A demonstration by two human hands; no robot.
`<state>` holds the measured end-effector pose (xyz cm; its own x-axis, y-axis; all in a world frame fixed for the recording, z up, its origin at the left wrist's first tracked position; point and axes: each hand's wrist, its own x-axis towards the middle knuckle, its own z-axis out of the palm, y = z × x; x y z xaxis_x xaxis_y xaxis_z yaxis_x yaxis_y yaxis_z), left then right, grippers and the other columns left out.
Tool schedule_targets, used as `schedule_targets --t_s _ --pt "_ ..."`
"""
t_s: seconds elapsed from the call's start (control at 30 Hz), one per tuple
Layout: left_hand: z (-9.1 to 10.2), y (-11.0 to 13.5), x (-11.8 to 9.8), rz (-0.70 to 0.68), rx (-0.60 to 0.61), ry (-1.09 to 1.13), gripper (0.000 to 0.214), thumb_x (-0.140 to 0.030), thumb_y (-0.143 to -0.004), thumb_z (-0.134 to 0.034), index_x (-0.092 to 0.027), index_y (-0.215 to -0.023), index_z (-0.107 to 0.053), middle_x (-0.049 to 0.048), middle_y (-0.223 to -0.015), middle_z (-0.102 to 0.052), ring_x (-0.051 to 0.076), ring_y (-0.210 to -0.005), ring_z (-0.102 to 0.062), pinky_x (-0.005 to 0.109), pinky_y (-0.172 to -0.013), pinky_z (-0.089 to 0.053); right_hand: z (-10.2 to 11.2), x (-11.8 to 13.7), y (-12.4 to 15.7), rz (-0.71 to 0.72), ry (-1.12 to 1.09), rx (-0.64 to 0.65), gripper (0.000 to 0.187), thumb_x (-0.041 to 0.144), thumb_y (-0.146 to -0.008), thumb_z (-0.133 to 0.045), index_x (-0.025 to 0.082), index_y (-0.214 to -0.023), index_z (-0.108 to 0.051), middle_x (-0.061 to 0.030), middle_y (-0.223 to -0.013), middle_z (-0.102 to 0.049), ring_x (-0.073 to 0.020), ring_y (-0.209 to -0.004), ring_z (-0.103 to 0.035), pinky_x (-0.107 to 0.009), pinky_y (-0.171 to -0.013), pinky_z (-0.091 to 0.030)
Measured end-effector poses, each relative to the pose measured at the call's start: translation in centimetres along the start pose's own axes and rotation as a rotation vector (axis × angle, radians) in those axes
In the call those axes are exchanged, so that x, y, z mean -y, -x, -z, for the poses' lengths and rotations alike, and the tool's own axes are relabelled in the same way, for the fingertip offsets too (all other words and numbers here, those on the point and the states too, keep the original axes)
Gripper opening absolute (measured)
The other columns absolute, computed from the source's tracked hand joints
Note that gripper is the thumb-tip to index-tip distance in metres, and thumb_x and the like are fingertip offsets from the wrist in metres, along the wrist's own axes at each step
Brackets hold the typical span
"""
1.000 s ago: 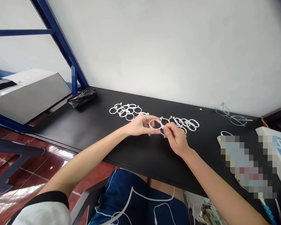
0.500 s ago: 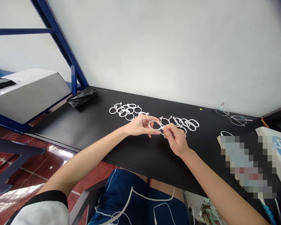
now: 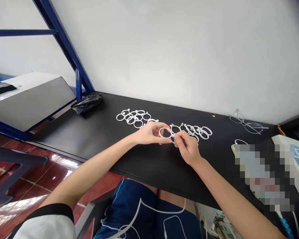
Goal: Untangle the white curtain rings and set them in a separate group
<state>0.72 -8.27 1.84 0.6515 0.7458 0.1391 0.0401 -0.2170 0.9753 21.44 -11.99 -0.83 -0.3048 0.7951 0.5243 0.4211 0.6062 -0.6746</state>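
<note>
A white curtain ring (image 3: 159,132) with a small eyelet is held up just above the black table, between my two hands. My left hand (image 3: 153,132) holds it from the left, thumb below and index finger above its rim. On the other side my right hand (image 3: 187,146) pinches the eyelet end between thumb and index finger; the fingertips partly hide it. Behind the left hand lies a loose group of similar white rings (image 3: 131,117). More white rings (image 3: 200,129) lie beyond the right hand, some overlapping, and a few are partly covered by the hands.
On the black table (image 3: 89,132) a crumpled black plastic bag (image 3: 88,103) sits at the far left. Eyeglasses (image 3: 253,128) rest near the wall at right. A blurred phone-like object (image 3: 260,179) and a white power strip (image 3: 292,159) are at the right. White cables (image 3: 137,217) cross my lap.
The ring and my left fingers have shifted very slightly to the right. Both hands keep the same hold, and the other rings have not moved.
</note>
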Motion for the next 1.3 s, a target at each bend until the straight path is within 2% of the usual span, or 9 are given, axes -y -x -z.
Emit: schedule_targets --t_s 0.17,0.37,0.47,0.6,0.73,0.9,1.1,1.3 --pt "-0.2 0.0 0.2 -0.031 -0.04 -0.148 0.036 -0.039 -0.075 -0.075 -0.014 -0.1 -0.063 -0.0062 -0.066 -0.043 0.006 -0.057 -0.045 0.021 -0.054 -0.043 -0.1 0.0 -0.1 -0.016 0.015 0.006 0.03 0.035 -0.1 -0.042 0.022 -0.075 -0.05 0.0036 -0.056 -0.05 -0.0113 -0.049 -0.048 -0.026 -0.05 -0.038" --pt "-0.4 -0.3 1.2 -0.169 -0.326 -0.827 0.025 -0.037 -0.081 -0.064 -0.015 -0.094 -0.061 0.0031 -0.08 -0.058 0.016 -0.076 -0.053 0.029 -0.068 -0.046 0.0 -0.2 -0.3 -0.043 0.006 -0.048 0.026 0.037 -0.099 -0.046 0.022 -0.078 -0.052 0.0034 -0.059 -0.052 -0.0109 -0.048 -0.051 -0.025 -0.05 -0.041" --pt "0.0 -0.5 1.4 -0.138 -0.4 -1.023 0.022 -0.035 -0.086 -0.058 -0.015 -0.096 -0.06 0.006 -0.084 -0.06 0.021 -0.084 -0.055 0.032 -0.076 -0.047 0.0 -0.2 -0.4 -0.047 0.017 -0.069 0.025 0.035 -0.098 -0.049 0.022 -0.077 -0.051 0.0038 -0.058 -0.051 -0.0104 -0.048 -0.05 -0.024 -0.048 -0.04" --pt "0.9 -0.6 1.7 -0.019 -0.443 -1.232 0.026 -0.036 -0.09 -0.055 -0.013 -0.1 -0.06 0.0109 -0.098 -0.061 0.026 -0.096 -0.055 0.038 -0.086 -0.046 -0.1 0.0 -0.5 -0.04 0.037 -0.086 0.024 0.034 -0.097 -0.051 0.022 -0.075 -0.05 0.0044 -0.056 -0.049 -0.0101 -0.047 -0.046 -0.024 -0.045 -0.037" --pt "1.2 -0.6 2.1 0.083 -0.434 -1.322 0.031 -0.039 -0.094 -0.05 -0.012 -0.105 -0.06 0.0128 -0.104 -0.06 0.028 -0.103 -0.054 0.039 -0.089 -0.044 -0.1 0.0 -0.5 -0.034 0.049 -0.091 0.023 0.033 -0.095 -0.053 0.022 -0.075 -0.051 0.0043 -0.056 -0.049 -0.0101 -0.047 -0.047 -0.023 -0.045 -0.037" --pt "1.0 -0.5 2.1 0.145 -0.392 -1.4 0.035 -0.04 -0.096 -0.045 -0.011 -0.104 -0.062 0.0152 -0.104 -0.06 0.03 -0.101 -0.055 0.041 -0.088 -0.043 -0.2 -0.1 -0.4 -0.032 0.057 -0.094 0.022 0.032 -0.094 -0.054 0.022 -0.074 -0.052 0.0035 -0.058 -0.051 -0.0108 -0.049 -0.049 -0.024 -0.048 -0.042" --pt "1.1 -0.3 2.5 0.164 -0.385 -1.461 0.032 -0.034 -0.097 -0.04 -0.012 -0.106 -0.061 0.0161 -0.106 -0.06 0.03 -0.1 -0.055 0.041 -0.086 -0.043 -0.2 -0.1 -0.6 -0.035 0.081 -0.102 0.024 0.034 -0.093 -0.056 0.022 -0.072 -0.052 0.003 -0.057 -0.053 -0.0109 -0.049 -0.049 -0.024 -0.048 -0.042" --pt "1.1 -0.2 2.6 0.182 -0.352 -1.432 0.031 -0.03 -0.096 -0.04 -0.011 -0.111 -0.06 0.017 -0.111 -0.06 0.031 -0.104 -0.054 0.042 -0.087 -0.043 -0.3 -0.1 -0.6 -0.059 0.064 -0.07 0.025 0.034 -0.09 -0.06 0.022 -0.07 -0.054 0.0029 -0.055 -0.055 -0.0109 -0.047 -0.05 -0.025 -0.047 -0.043"
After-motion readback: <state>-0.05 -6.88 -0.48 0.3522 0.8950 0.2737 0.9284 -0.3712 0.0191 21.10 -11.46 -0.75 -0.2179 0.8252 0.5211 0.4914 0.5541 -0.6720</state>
